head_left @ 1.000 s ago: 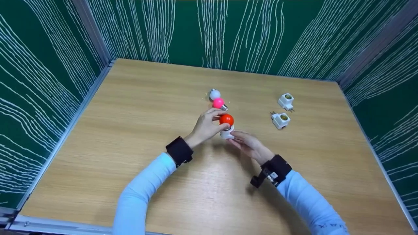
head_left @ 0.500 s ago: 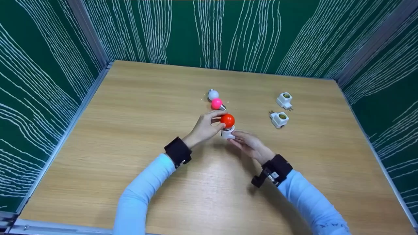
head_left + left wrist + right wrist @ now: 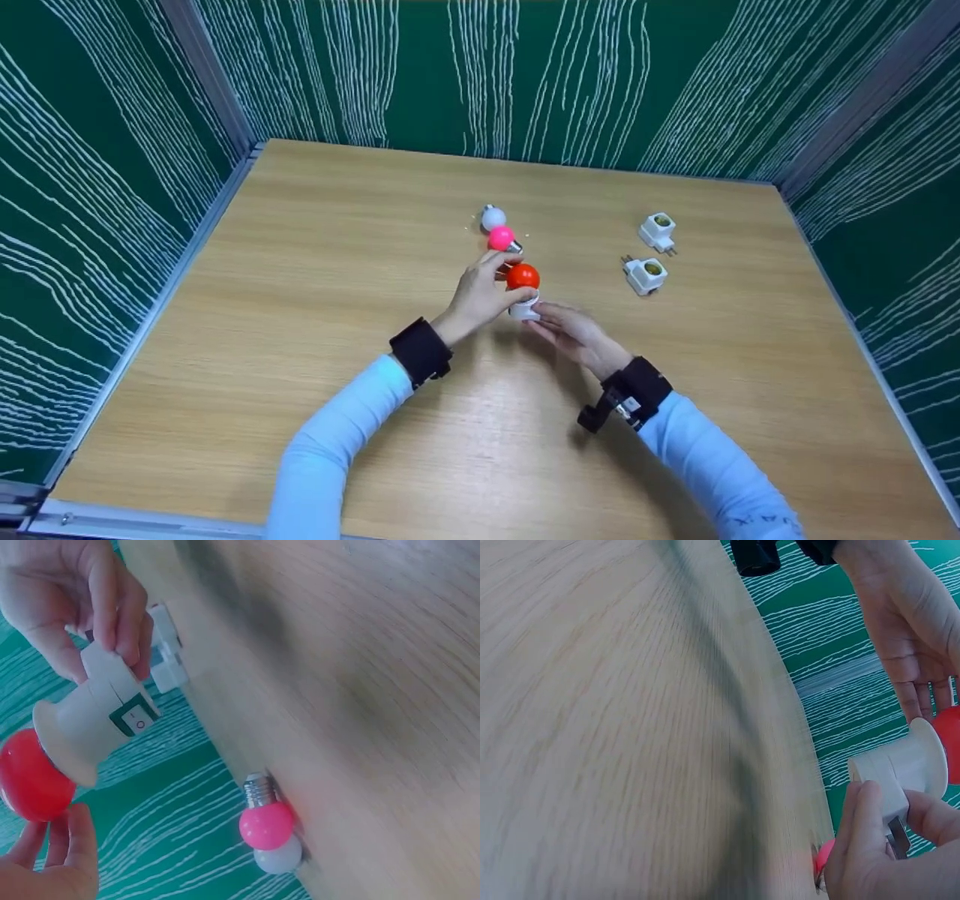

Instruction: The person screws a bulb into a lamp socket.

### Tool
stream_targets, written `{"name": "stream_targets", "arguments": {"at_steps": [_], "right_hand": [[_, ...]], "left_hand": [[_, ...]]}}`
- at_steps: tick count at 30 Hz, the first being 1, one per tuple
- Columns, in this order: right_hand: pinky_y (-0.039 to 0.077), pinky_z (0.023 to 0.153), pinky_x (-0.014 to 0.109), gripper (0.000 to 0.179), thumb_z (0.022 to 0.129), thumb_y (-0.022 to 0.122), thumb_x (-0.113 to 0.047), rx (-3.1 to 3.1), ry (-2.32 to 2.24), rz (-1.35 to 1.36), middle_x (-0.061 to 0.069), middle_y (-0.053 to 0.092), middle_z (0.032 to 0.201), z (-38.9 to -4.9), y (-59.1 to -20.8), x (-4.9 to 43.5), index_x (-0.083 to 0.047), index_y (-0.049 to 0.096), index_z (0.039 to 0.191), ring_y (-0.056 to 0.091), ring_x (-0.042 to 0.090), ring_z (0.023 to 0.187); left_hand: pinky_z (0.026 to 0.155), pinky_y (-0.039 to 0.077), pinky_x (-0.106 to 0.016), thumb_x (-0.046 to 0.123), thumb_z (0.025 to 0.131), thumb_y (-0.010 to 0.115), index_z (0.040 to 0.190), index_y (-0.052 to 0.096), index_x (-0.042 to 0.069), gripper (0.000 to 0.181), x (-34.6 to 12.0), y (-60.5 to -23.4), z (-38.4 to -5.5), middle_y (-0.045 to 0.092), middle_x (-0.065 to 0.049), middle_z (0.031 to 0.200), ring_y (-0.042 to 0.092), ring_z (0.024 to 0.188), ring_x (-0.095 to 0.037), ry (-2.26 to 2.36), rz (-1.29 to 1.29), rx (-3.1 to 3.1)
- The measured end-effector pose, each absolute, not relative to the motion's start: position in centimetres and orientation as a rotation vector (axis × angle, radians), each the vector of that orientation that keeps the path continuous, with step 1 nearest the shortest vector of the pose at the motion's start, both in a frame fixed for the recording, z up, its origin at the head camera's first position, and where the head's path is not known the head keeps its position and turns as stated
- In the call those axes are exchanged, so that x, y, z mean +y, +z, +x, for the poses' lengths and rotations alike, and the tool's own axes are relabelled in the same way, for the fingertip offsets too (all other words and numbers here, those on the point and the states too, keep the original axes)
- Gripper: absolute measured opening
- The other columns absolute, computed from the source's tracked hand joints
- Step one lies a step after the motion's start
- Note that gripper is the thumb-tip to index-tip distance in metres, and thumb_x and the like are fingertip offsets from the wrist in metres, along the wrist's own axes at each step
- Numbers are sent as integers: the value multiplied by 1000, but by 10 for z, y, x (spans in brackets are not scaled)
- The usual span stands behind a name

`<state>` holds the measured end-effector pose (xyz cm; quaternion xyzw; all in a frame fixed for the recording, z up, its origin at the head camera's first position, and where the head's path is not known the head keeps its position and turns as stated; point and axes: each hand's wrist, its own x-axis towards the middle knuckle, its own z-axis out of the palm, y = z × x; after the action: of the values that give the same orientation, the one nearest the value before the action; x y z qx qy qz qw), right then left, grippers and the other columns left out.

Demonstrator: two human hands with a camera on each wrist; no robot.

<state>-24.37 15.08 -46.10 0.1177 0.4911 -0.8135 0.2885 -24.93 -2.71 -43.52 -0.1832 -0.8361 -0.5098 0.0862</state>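
Note:
A red light bulb (image 3: 523, 277) sits in the round mouth of a white plug-in lamp socket (image 3: 94, 716), which has a small rocker switch on its side. My left hand (image 3: 480, 291) has its thumb and fingers around the bulb, with the thumb near the socket's rim. The right hand (image 3: 574, 336) grips the socket's plug end between thumb and fingers. Both are held up over the table. In the right wrist view, metal plug prongs (image 3: 898, 836) show beside the right hand's fingers. The bulb's screw base is hidden.
A pink bulb (image 3: 501, 238) and a white bulb (image 3: 493, 217) lie close together beyond my hands. Two more white sockets, one farther back (image 3: 658, 232) and one nearer socket (image 3: 645, 276), lie at the right. Green walls (image 3: 427, 75) border the wooden table (image 3: 300, 247).
My left hand has shifted slightly right, and its thumb has slid across to the bulb's lower side near the rim. The right hand and socket have stayed nearly in place.

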Motion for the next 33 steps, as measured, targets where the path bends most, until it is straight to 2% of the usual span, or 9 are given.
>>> {"name": "stream_targets", "arguments": {"at_steps": [5, 10, 19, 33], "right_hand": [[51, 85, 23, 21, 91, 50, -1, 1315, -2155, 318, 8, 69, 87, -242, -461, 152, -7, 68, 83, 65, 16, 83], [52, 84, 22, 19, 91, 51, -2, 1307, -2155, 338, 8, 68, 87, -242, -462, 152, -6, 68, 84, 65, 16, 83], [54, 77, 20, 22, 92, 49, -2, 1310, -2167, 326, 8, 68, 84, -243, -465, 152, -5, 67, 81, 65, 16, 80], [54, 76, 20, 22, 90, 52, -1, 1352, -2131, 252, 8, 70, 85, -243, -467, 154, -7, 70, 81, 66, 16, 80]], "left_hand": [[84, 52, -32, 19, 73, 76, 113, 59, 0, 47, -26, -435, -250, 57, -11, 115, 60, 95, -23, -1521, -530, -2520], [83, 51, -25, 18, 74, 76, 112, 60, 2, 45, -27, -437, -249, 58, -10, 114, 60, 96, -21, -1532, -528, -2519], [81, 51, -19, 13, 74, 75, 112, 60, -3, 44, -28, -440, -251, 58, -12, 113, 60, 96, -20, -1559, -593, -2470], [90, 48, -23, 7, 79, 68, 120, 57, 0, 43, -32, -435, -251, 56, -12, 123, 57, 107, -21, -1649, -638, -2587]]}}
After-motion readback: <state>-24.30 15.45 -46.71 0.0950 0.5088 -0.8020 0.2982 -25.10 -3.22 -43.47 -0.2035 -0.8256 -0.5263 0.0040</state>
